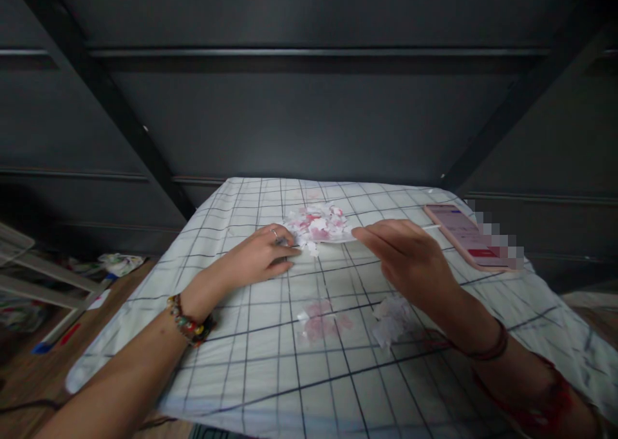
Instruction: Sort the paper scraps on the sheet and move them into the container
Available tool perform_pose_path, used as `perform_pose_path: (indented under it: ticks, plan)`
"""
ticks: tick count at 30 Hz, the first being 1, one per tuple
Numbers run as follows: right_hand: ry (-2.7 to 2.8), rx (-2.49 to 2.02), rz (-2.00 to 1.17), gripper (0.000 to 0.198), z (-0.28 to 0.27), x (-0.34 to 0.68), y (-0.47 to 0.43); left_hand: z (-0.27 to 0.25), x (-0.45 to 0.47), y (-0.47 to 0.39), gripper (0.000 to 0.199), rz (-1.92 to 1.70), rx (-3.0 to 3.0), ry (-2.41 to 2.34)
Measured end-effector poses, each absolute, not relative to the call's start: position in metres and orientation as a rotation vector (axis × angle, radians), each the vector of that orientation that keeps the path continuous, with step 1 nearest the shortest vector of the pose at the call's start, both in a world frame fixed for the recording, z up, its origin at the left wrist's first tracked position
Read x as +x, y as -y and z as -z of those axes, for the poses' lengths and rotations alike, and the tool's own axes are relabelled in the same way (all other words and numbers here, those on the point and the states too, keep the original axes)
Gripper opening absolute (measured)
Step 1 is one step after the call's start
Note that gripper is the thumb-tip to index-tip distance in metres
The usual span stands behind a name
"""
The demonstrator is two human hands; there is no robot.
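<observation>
A loose heap of white and pink scraps (pixel 319 223), thin like torn paper or petals, lies on the checked cloth (pixel 270 323). At the heap's left edge rests my left hand (pixel 265 253), ring on one finger, its thumb and fingers apart. My right hand (pixel 410 252) is closed around a slim white implement (pixel 345 238). Its pale flat end reaches left to the heap's near side, and a thin white end sticks out right of the hand. The middle of it is hidden by my fingers, and I cannot make out its exact kind.
A flat pinkish translucent piece (pixel 322 321) and a crumpled whitish bundle (pixel 393 320) lie nearer me on the cloth. A pink-cased phone (pixel 466 236) is at right. Dark panels (pixel 313 117) stand behind the table; a white chair frame (pixel 48 271) is at left.
</observation>
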State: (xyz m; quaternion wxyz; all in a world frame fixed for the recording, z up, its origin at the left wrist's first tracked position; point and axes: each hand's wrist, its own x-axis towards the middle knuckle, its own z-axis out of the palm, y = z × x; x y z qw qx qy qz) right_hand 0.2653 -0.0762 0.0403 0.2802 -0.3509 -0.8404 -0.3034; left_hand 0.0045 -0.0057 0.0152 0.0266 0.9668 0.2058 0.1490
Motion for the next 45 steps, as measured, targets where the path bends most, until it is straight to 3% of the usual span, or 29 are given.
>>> perform_pose_path:
  ticks: [14,41,45]
  plan:
    - [2.229,-0.994,0.815,0.040,-0.050,0.275,0.083,-0.013,0.004,0.004,0.024,-0.454,3.010,-0.615]
    - [2.388,-1.203,0.510,0.041,-0.057,0.305,0.084,-0.013,0.008,0.006,0.024,-0.446,2.988,-0.616]
    - [2.336,-1.222,0.589,0.042,-0.058,0.306,0.084,-0.012,0.007,0.005,0.025,-0.439,2.995,-0.614]
